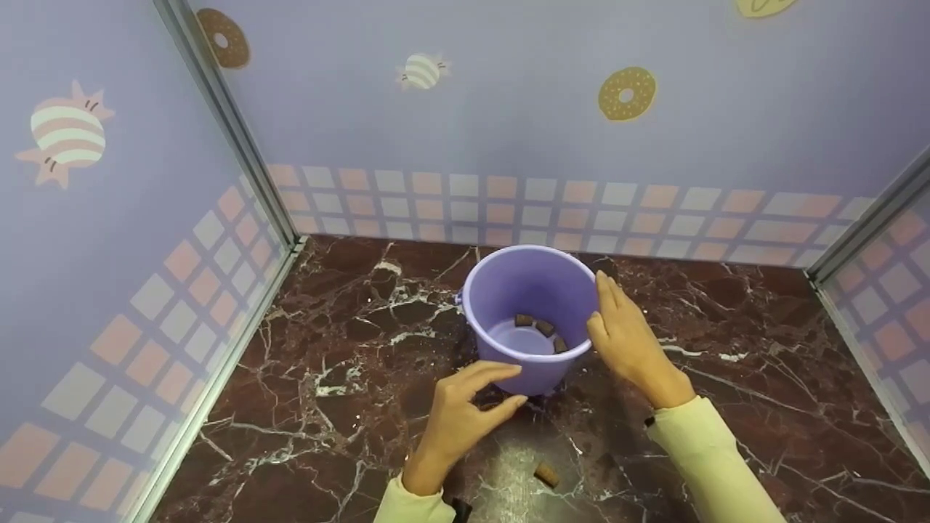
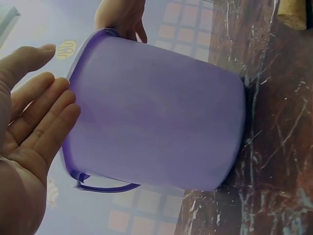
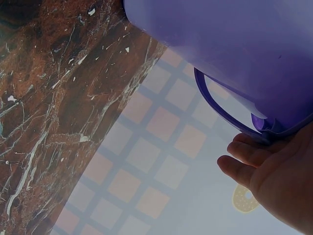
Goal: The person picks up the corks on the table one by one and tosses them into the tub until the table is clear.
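A purple bucket (image 1: 534, 372) stands upright on the dark red marbled surface, with several brown corks (image 1: 545, 328) on its bottom. My right hand (image 1: 631, 341) lies against the right side of the rim with straight fingers; in the right wrist view its fingertips are by the handle (image 3: 215, 105) joint. In front of the bucket, my left hand (image 1: 459, 412) has its thumb and fingers apart and holds nothing. The left wrist view shows its fingertips close to the rim; whether they touch it I cannot tell. Another cork (image 1: 546, 475) lies nearer to me, between my forearms.
A lilac back wall (image 1: 501, 123) with sweets and doughnut pictures rises behind the bucket. Similar side panels (image 1: 145, 240) close the space at left and right, joined by metal corner strips (image 1: 232, 131). The marbled surface (image 1: 349, 436) extends on both sides of the bucket.
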Tool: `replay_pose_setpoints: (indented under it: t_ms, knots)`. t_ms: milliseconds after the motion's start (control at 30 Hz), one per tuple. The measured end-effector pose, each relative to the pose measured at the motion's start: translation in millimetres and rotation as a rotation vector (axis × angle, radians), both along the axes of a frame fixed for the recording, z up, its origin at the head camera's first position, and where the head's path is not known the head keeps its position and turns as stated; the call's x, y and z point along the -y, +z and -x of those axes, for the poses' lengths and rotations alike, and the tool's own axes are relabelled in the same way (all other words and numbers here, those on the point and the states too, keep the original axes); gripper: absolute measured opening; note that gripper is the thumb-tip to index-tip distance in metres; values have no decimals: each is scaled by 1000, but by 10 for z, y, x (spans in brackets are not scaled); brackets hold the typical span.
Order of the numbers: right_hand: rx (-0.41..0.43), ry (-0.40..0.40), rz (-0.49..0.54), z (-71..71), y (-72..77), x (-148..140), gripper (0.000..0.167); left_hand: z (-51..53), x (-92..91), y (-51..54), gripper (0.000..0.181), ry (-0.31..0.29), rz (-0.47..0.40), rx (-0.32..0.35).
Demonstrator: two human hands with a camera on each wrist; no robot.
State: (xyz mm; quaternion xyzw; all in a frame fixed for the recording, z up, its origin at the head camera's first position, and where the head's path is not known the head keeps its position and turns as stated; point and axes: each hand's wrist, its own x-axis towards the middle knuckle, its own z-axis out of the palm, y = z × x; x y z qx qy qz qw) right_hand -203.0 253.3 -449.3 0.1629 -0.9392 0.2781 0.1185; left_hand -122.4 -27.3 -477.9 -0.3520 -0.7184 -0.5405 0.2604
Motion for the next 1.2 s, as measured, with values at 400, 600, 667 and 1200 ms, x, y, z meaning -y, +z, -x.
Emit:
replay_pose_setpoints:
  t_ms: [400, 600, 667, 1200]
  knots:
    - [9, 2, 10, -1, -19, -3, 67, -70, -46, -211, 36, 3, 32, 23]
    - [-4, 3, 5, -1, -19, -2, 67, -71, -47, -286, 33, -6, 49, 64]
    - [-6, 4, 1, -2, -14, -2, 67, -72, -55, -312, 34, -12, 58, 75]
    - [23, 2, 9, 0, 5, -2, 67, -85, -130, -535, 40, -35, 139, 114]
